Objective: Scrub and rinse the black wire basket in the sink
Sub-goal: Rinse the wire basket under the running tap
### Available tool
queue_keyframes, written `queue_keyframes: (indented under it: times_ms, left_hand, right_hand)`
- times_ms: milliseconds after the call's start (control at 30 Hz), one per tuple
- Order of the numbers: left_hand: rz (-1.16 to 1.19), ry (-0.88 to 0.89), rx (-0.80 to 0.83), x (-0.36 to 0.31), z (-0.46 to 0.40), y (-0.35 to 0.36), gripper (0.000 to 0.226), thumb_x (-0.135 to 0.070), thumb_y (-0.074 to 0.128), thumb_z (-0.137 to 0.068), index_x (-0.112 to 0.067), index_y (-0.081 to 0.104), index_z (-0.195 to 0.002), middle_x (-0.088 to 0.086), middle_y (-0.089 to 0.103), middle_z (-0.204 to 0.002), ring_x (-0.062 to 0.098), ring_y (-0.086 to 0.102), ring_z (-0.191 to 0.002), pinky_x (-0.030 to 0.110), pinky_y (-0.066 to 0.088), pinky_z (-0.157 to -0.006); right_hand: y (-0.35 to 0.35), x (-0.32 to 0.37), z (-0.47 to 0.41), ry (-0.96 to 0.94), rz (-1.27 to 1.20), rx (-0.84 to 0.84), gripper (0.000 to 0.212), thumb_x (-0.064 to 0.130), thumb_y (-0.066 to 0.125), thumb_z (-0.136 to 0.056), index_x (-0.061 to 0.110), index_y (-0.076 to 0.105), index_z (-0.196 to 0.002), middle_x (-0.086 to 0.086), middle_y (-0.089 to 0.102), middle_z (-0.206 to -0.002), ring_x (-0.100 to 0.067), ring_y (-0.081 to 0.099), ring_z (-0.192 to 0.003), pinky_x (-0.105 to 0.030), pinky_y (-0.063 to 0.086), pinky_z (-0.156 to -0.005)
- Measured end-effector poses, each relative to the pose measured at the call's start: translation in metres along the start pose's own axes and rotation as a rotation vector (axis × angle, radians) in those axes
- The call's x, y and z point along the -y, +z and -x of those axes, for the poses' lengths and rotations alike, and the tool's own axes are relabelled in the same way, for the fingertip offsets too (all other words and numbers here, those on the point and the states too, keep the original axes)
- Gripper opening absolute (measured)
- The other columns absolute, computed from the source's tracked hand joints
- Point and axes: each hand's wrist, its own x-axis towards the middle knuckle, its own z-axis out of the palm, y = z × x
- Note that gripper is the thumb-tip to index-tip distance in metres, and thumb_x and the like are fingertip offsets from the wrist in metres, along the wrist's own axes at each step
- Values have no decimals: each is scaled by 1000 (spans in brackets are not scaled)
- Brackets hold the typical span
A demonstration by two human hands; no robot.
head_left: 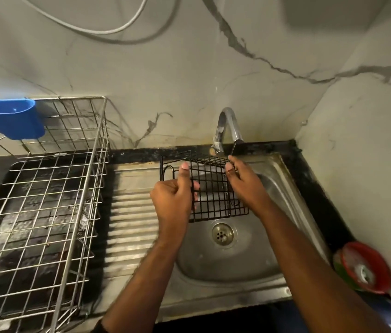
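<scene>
Black square-grid wire basket (213, 188) held tilted over round steel sink bowl (273, 255), just below curved chrome tap (225, 126), likely for rinsing; left hand (174, 200) curled round its left edge, right hand (245, 186) pinching right edge, steadying it

Marble-patterned walls (165, 75), pale with grey veins, meet in a corner at far right. A grey cable (108, 32) loops across the far wall at top. A black counter (319, 188) runs along the walls. At left stands a steel wire rack (45, 200) with a blue cup (9, 118) hung on its far edge. At near right a red-rimmed tub (365, 267) rests against the right wall.
</scene>
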Motion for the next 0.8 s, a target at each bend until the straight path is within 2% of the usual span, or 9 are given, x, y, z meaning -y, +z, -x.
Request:
queue_keyframes:
  times_ms: [167,267,333,433,500,567,667,733,800]
  left_hand:
    - [-117,205,0,-6,11,8,65,-62,57,-90,-9,70,-54,15,59,-43,41,53,-37,46,42,-35]
    - [-165,292,-3,-6,14,15,62,-55,57,-93,-9,68,-53,7,56,-39,34,50,-32,38,38,-34]
    - [-193,375,-14,-2,14,21,63,-51,57,-96,-9,65,-50,2,53,-37,21,49,-29,33,35,-31]
    - [-296,553,22,8,15,28,67,-47,56,-101,-6,59,-47,-6,51,-39,8,47,-31,21,27,-34]
    - [-440,692,18,16,14,28,66,-44,57,-102,-11,54,-44,-4,51,-41,11,45,-32,26,29,-33]
    - [-578,796,-29,20,13,32,66,-41,55,-102,-11,55,-44,-4,50,-42,16,44,-34,32,31,-34]
    - [-663,830,-83,24,14,40,64,-40,55,-102,-12,62,-45,-5,51,-42,15,45,-36,32,33,-34]
    - [-669,818,-107,26,11,41,62,-38,57,-101,-13,63,-45,-6,51,-41,13,46,-35,31,33,-34]
    - [-680,838,-114,28,9,42,62,-36,59,-101,-13,63,-44,-6,50,-41,13,44,-35,28,30,-34]
  right_hand:
    - [-25,-13,-6,-112,44,57,56,53,43,-99,33,35,-151,-4,36,-156,-23,38,-139,-38,33,-106]
    - [-38,-25,-7,-144,12,171,59,60,50,-92,38,41,-146,-5,40,-153,-23,40,-136,-46,39,-109]
    - [-45,-29,-7,-169,58,231,63,61,59,-86,40,42,-143,-6,37,-151,-21,37,-135,-49,37,-109]
    - [-57,-37,-12,-121,120,229,77,65,69,-72,30,51,-138,-8,37,-149,-27,38,-136,-51,36,-111]
    - [-64,-43,-15,-85,137,244,94,76,69,-58,22,57,-133,-8,38,-146,-28,39,-135,-51,36,-111]
    - [-67,-49,-16,-70,66,253,95,80,70,-52,23,61,-127,-6,41,-144,-26,42,-133,-52,38,-111]
    - [-67,-50,-9,-28,-154,316,79,69,73,-65,29,57,-132,1,43,-147,-20,43,-135,-49,40,-110]
    - [-66,-55,-10,38,-285,409,87,73,66,-71,29,45,-143,0,42,-152,-20,40,-138,-47,39,-110]
    - [-65,-56,-14,137,-336,380,89,81,57,-73,31,42,-145,1,42,-152,-21,41,-138,-48,37,-111]
